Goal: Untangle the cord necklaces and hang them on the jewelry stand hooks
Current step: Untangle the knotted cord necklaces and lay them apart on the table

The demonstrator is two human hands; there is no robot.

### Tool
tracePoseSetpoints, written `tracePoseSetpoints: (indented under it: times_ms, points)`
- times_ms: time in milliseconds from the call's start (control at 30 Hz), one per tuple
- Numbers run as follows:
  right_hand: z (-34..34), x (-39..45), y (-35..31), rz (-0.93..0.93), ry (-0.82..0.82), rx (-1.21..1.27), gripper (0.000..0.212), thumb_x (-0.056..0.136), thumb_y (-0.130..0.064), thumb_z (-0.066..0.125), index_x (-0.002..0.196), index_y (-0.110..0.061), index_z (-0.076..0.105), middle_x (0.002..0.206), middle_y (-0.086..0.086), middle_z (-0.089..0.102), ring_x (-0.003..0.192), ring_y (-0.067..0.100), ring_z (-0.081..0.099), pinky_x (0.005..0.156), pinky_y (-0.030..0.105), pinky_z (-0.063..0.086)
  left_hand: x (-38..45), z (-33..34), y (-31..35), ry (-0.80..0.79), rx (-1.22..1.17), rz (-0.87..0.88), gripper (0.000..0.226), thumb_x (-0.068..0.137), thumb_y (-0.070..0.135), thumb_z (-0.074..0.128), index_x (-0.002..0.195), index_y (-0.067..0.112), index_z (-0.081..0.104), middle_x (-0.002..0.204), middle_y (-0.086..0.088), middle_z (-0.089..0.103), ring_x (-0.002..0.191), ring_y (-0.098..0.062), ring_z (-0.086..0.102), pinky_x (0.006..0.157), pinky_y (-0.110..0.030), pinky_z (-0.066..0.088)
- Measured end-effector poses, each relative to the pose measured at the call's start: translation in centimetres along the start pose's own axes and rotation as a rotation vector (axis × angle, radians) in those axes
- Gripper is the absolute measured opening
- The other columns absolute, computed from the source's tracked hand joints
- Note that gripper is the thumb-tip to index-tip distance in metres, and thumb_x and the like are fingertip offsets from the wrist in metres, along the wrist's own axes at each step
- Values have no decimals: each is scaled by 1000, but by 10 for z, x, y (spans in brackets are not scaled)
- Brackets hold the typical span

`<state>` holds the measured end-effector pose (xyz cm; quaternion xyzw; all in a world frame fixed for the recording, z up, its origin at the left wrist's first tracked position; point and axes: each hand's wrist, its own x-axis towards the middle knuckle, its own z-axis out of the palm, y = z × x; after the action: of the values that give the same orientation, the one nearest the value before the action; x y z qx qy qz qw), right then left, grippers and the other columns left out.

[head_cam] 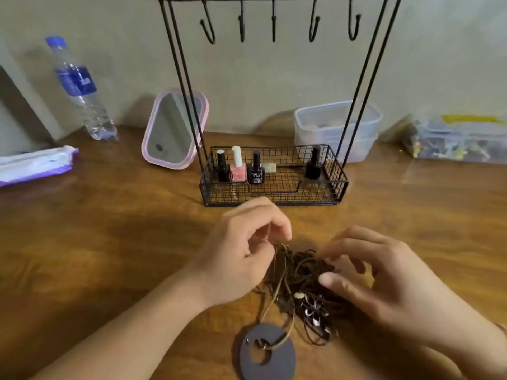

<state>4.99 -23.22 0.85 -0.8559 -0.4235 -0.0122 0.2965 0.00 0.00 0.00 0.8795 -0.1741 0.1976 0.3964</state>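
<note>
Necklaces: one tangled heap of dark brown cord necklaces [299, 281] sat on the wooden table [109, 229], near side, between the two hands. Honestly couldn't count how many separate cords were in that knot.
Pendants: one round grey disc pendant [267, 352] lay on the table nearest the camera, on a tan cord. A cluster of small shiny bits [312, 311] sat in the right part of the heap, too small to count.
Left hand: left hand [241, 253] had its grip curled, thumb and forefinger pinching a cord at the far left top of the tangle.
Right hand: right hand [384, 278] was at the right side of the heap, fingers bent. It was blurry, so I couldn't tell whether the grip actually held a cord.
Stand: one black wire jewelry stand [274, 185] stood just beyond the hands, with a mesh basket at the bottom.
Hooks: five hooks [273, 23] showed along the top bar, all bare.
Bottles in basket: four nail polish bottles [238, 167], three black and one pink.
Far stuff: one water bottle [79, 89] far left, one pink-framed mirror [174, 130] left of the stand, two clear tubs [337, 127] stacked behind it.
</note>
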Motion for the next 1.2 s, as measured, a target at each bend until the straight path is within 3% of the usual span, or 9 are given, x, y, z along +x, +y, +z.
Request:
tracePoseSetpoints:
  times_ms: [100, 167, 233, 300, 600, 767, 933, 1100, 1200]
  points:
    - [8, 2, -7, 17, -31, -208, 26, 80, -58, 57, 100, -43, 64, 102, -25, 56, 70, -8, 49, 59, 22, 48, -5, -12, 10, -218, 145, 28, 20, 73, 1, 57, 74, 21, 56, 72, 4, 55, 70, -16, 53, 58, -28, 44]
    - [13, 2, -9, 29, -35, -299, 13, 83, -47, 61, 93, -40, 62, 98, -23, 55, 71, -2, 49, 59, 25, 49, -9, -16, 19, -456, 368, -33, 15, 77, 32, 61, 72, 23, 49, 63, 7, 52, 62, -14, 50, 56, -25, 37]
    - [12, 3, -7, 85, -7, -324, 6, 86, -38, 62, 89, -37, 57, 86, -20, 56, 71, 7, 53, 59, 31, 49, -15, -11, 29, -603, 612, -84, 51, 74, 74, 52, 73, 23, 48, 62, 10, 52, 58, -11, 48, 56, -28, 33]
    - [4, 3, 0, 194, 78, -236, 10, 85, -31, 63, 84, -36, 55, 74, -22, 57, 68, 11, 57, 60, 37, 50, -20, 0, 40, -613, 799, -72, 70, 64, 94, 38, 77, 26, 49, 70, 11, 55, 61, -11, 49, 55, -32, 29]
    - [-29, 0, 33, 451, 113, -286, 29, 83, -18, 68, 71, -41, 57, 69, -16, 65, 66, 13, 61, 65, 40, 54, -24, -17, 32, -571, 697, -126, 17, 82, 33, 54, 70, 20, 53, 78, 7, 55, 77, -8, 50, 58, -24, 35]
    - [-42, -4, 32, 428, 72, -260, 33, 86, -13, 66, 75, -44, 59, 71, -16, 67, 70, 8, 62, 57, 26, 42, -19, -36, 20, -597, 589, -213, 17, 83, 28, 60, 71, 18, 53, 71, 0, 60, 66, -13, 54, 64, -34, 51]
    - [-47, -4, 27, 410, 66, -210, 31, 90, -13, 61, 75, -41, 62, 66, -10, 68, 66, 6, 62, 56, 24, 41, -15, -47, 21, -622, 242, -284, 9, 96, 30, 56, 94, 39, 56, 84, 12, 69, 85, -1, 62, 71, -19, 50]
    - [-57, -9, 34, 385, 198, 57, 22, 89, -16, 60, 81, -35, 69, 67, 2, 67, 52, 16, 58, 47, 39, 50, -11, -60, 16, -212, -217, -232, 23, 91, 13, 47, 89, 24, 67, 64, -9, 53, 65, -26, 51, 66, -33, 46]
    - [-61, -10, 44, 418, 403, 245, 20, 95, -20, 55, 83, -29, 69, 58, 0, 61, 47, 22, 49, 45, 35, 45, -10, -58, 13, -7, -310, -233, 21, 92, 15, 52, 87, 14, 72, 55, 6, 50, 61, -1, 49, 65, -17, 43]
